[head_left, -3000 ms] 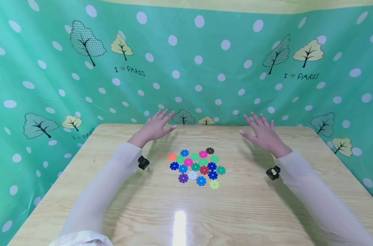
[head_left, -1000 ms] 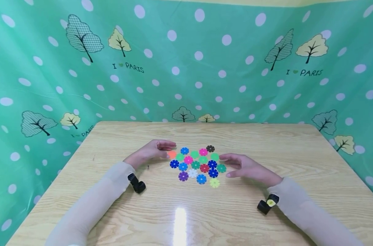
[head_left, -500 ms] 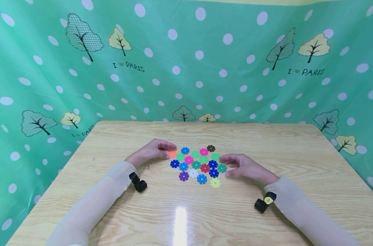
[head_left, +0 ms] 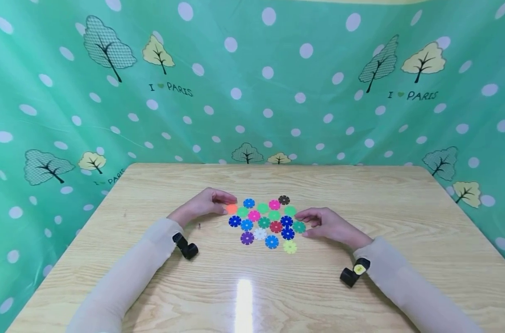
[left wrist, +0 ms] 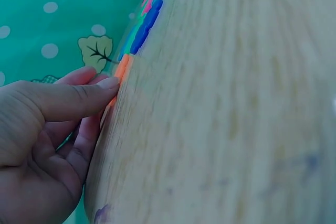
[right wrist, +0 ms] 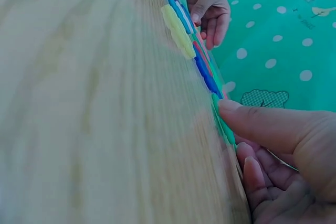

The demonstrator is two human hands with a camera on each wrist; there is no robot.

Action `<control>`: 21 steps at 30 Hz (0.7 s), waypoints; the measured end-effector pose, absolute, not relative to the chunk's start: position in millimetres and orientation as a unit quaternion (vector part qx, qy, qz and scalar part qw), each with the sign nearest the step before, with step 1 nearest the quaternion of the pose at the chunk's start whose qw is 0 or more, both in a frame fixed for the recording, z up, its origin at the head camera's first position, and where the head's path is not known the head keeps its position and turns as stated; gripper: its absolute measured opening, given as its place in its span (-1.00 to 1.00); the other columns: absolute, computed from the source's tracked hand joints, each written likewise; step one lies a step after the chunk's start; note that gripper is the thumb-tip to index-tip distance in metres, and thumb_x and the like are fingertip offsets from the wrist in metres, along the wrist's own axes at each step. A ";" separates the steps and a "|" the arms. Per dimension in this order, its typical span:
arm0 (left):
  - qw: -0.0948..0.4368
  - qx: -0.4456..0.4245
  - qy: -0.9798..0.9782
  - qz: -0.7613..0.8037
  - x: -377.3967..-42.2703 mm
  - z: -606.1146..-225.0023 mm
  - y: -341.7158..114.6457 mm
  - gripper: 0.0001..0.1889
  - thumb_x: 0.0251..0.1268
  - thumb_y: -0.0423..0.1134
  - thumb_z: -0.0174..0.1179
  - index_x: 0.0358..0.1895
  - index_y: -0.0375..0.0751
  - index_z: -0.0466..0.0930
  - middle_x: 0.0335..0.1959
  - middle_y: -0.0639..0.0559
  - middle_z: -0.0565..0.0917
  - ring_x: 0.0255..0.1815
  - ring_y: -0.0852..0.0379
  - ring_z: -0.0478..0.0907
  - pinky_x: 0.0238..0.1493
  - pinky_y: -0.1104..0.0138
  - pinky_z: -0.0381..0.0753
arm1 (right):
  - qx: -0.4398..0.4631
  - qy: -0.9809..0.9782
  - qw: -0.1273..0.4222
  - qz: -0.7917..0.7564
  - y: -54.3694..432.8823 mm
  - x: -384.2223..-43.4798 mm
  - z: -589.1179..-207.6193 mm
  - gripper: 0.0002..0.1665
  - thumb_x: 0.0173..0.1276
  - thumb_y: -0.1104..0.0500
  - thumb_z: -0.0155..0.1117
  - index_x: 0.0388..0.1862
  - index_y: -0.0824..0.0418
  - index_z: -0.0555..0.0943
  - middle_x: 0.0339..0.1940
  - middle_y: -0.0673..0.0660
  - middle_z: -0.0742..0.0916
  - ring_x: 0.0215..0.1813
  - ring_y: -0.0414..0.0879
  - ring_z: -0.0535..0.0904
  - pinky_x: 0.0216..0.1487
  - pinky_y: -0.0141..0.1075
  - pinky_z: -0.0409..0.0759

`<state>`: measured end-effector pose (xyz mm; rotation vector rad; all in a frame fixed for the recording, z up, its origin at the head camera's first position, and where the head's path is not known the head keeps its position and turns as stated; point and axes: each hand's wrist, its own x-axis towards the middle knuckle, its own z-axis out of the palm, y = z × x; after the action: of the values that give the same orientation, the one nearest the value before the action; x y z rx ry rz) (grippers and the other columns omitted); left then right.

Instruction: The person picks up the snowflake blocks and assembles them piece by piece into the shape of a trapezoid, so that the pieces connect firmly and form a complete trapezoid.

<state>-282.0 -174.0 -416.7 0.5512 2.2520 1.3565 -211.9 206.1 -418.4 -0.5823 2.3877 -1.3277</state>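
Observation:
A flat group of round, notched plastic discs in many colours lies on the wooden table. My left hand is at the group's left side, its thumb right at the orange disc and its fingers beyond that disc. At the right side my right hand rests with relaxed, slightly bent fingers. Its thumb tip touches the edge of the teal disc in the right wrist view, with the other fingers beside it. A purple disc, a white disc and a pale yellow disc lie nearest me.
The wooden table reaches back to a green dotted curtain printed with trees. A black wrist camera is strapped to the left sleeve, another wrist camera to the right. Light glares off the table's front.
Three seconds ago both hands were spread wide and raised farther back. They have since come down and inward to the two sides of the discs. Over the last half second they barely moved.

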 end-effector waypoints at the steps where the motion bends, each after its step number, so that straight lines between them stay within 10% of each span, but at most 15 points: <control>1: 0.223 0.204 0.817 0.491 -282.4 -417.0 -174.5 -0.55 0.13 -0.49 0.24 0.15 -0.27 0.52 0.15 -0.11 0.57 0.17 -0.01 0.49 0.17 0.26 0.50 | -0.207 0.845 0.169 -0.463 205.8 -212.1 -418.5 -0.41 0.13 0.20 0.41 0.18 0.24 0.51 0.08 0.14 0.65 0.05 -0.01 0.52 -0.02 -0.41 0.54; 21: 0.199 0.247 0.835 0.450 -290.0 -424.0 -181.4 -0.61 0.10 -0.41 0.31 0.07 -0.23 0.60 0.05 -0.06 0.64 0.09 0.06 0.57 0.14 0.27 0.52 | -0.243 0.866 0.128 -0.417 204.9 -210.3 -422.3 -0.57 0.19 0.17 0.38 0.06 0.18 0.60 -0.07 0.04 0.65 -0.25 -0.12 0.45 -0.26 -0.42 0.49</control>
<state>-290.0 -181.4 -424.0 0.6899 2.3359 1.2574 -210.3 204.9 -422.3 -0.7079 2.5205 -1.2137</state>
